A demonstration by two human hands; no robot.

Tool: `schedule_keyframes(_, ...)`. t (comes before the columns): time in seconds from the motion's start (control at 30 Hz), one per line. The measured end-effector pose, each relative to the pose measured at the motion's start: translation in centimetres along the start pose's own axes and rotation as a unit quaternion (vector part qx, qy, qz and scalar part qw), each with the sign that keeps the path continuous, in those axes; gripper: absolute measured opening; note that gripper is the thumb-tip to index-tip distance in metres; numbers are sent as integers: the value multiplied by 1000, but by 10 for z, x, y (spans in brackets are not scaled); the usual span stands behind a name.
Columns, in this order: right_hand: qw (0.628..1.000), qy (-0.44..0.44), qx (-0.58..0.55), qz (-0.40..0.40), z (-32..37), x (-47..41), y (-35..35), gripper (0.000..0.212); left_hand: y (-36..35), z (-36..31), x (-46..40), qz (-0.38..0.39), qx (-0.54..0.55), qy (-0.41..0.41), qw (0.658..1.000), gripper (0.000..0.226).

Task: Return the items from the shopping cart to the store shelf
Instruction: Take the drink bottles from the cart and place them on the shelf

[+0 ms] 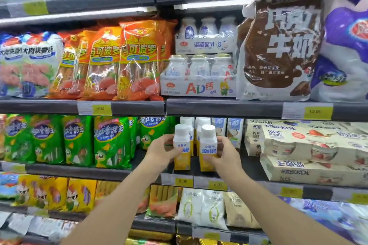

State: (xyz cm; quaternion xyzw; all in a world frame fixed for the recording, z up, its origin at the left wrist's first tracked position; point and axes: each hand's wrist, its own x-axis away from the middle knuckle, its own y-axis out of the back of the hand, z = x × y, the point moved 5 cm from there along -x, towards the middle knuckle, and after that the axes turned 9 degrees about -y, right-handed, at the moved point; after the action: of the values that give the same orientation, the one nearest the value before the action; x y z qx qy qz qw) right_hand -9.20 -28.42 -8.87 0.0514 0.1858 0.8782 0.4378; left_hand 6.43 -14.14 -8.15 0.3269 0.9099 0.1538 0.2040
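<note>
Two yogurt drink bottles with white caps and yellow bases stand upright at the front of the store shelf (249,167). My left hand (162,152) grips the left bottle (181,139) from its left side. My right hand (226,155) grips the right bottle (208,141) from its right side. Both bottles' bases are at the shelf's front edge, in front of more of the same bottles (201,122). The shopping cart is out of view.
Green sausage packs (111,141) stand left of the bottles, small cartons (235,131) and beige milk cases (310,151) to the right. The shelf above holds orange sausage packs (137,59), AD drink multipacks (199,77) and a brown milk bag (278,49). White pouches (203,207) sit below.
</note>
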Motion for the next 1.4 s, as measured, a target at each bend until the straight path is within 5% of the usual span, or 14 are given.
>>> schedule_keyframes(0.2, 998, -13, 52, -34, 0, 4, -7, 59, -3, 8, -1, 46, -114, -33, 992, 45)
schedule_keyframes(1.13, 995, -43, 73, -61, 4, 18, -16, 50, -9, 7, -2, 62, -96, -62, 992, 44)
schedule_keyframes(1.4, 994, -58, 79, -43, 3, 22, -19, 67, -7, 9, 9, 44, -100, -24, 994, 60)
